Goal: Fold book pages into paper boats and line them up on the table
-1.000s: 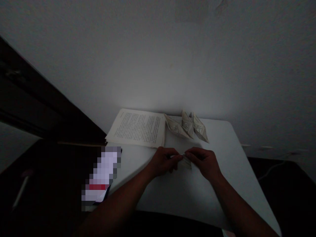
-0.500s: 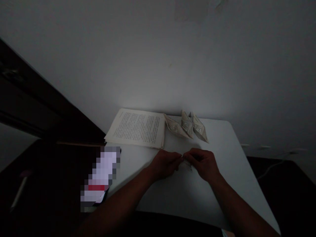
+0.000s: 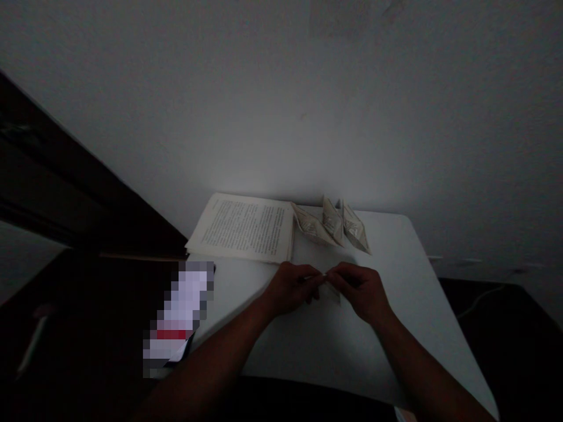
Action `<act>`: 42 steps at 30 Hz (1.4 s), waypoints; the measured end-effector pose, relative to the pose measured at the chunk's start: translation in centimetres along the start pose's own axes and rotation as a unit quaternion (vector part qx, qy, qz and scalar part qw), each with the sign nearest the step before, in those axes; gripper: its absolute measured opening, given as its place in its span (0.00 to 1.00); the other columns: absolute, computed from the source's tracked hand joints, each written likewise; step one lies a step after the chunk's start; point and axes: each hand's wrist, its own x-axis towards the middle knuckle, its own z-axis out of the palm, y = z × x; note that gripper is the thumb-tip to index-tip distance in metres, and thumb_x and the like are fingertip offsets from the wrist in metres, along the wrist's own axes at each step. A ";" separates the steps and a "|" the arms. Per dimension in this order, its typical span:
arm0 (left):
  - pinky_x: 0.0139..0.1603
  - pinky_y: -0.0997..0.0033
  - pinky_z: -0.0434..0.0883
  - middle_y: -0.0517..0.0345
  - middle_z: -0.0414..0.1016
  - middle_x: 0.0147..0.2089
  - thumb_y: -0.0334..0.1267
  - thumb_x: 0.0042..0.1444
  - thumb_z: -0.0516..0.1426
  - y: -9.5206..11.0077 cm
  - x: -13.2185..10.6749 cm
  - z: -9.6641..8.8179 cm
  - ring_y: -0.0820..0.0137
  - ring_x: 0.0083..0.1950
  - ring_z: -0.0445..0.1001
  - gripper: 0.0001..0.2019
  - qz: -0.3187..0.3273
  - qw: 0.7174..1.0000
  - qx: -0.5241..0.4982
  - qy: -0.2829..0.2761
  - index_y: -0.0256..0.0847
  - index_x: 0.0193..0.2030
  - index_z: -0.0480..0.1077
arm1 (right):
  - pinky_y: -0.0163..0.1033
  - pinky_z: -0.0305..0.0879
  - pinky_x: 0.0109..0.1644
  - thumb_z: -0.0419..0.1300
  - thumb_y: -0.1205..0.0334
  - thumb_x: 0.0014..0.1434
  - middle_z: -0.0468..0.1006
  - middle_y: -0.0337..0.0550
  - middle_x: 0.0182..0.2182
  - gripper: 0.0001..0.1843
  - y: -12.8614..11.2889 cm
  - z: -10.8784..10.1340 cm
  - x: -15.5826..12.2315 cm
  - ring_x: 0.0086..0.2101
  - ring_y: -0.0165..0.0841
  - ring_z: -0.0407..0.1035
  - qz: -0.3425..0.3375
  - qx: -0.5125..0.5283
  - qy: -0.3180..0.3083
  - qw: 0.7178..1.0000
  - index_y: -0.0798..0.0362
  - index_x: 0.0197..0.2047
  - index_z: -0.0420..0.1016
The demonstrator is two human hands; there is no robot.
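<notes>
Both my hands meet over the middle of a white table (image 3: 409, 275). My left hand (image 3: 292, 288) and my right hand (image 3: 361, 290) each pinch an end of a small folded piece of printed paper (image 3: 333, 291), held just above the tabletop. Most of the paper is hidden between the fingers. Behind the hands, near the wall, several folded paper boats (image 3: 334, 225) made of printed pages lie side by side.
An open book (image 3: 246, 227) with printed text lies at the table's back left. A pixelated flat object (image 3: 180, 313) rests at the left edge. Dark furniture (image 3: 65, 199) fills the left side. A pale wall stands right behind the table.
My hands have stayed in place, with the fingers working slightly on the paper. The view has barely shifted.
</notes>
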 end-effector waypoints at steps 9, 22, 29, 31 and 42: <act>0.27 0.81 0.68 0.58 0.75 0.22 0.43 0.61 0.49 0.2 -0.2 0.2 0.78 0.21 0.72 0.17 0.089 0.989 0.116 0.011 0.36 0.31 0.74 | 0.33 0.64 0.26 0.60 0.55 0.54 0.74 0.39 0.21 0.11 -0.2 0.2 0.0 0.23 0.30 0.68 -0.036 -0.061 0.034 0.997 0.52 0.26 0.77; 0.29 0.80 0.70 0.57 0.77 0.23 0.42 0.61 0.51 0.5 -0.3 0.0 0.76 0.24 0.75 0.17 0.120 0.985 0.117 0.035 0.35 0.28 0.74 | 0.33 0.64 0.27 0.61 0.56 0.53 0.74 0.39 0.22 0.10 0.1 0.3 0.0 0.23 0.29 0.68 -0.025 -0.048 0.058 0.997 0.52 0.26 0.77; 0.29 0.79 0.71 0.56 0.77 0.23 0.43 0.61 0.49 0.2 -0.1 0.1 0.75 0.23 0.75 0.18 0.067 0.994 0.076 0.031 0.34 0.31 0.74 | 0.32 0.63 0.26 0.62 0.56 0.52 0.73 0.38 0.20 0.10 0.2 0.2 0.1 0.22 0.28 0.68 -0.019 -0.024 0.060 0.998 0.53 0.25 0.76; 0.30 0.79 0.71 0.58 0.76 0.22 0.42 0.61 0.50 0.1 -0.1 0.1 0.76 0.23 0.75 0.18 0.121 0.983 0.133 0.042 0.35 0.28 0.73 | 0.32 0.64 0.27 0.62 0.56 0.52 0.74 0.38 0.21 0.10 0.3 0.3 0.1 0.23 0.28 0.68 -0.014 -0.030 0.065 0.997 0.53 0.25 0.77; 0.26 0.79 0.70 0.58 0.74 0.19 0.44 0.58 0.53 1.2 0.1 0.0 0.76 0.20 0.73 0.18 0.010 0.999 -0.011 0.052 0.34 0.24 0.72 | 0.32 0.63 0.25 0.63 0.52 0.51 0.73 0.38 0.21 0.12 0.6 0.3 0.4 0.22 0.28 0.66 0.054 0.080 0.031 0.995 0.54 0.28 0.76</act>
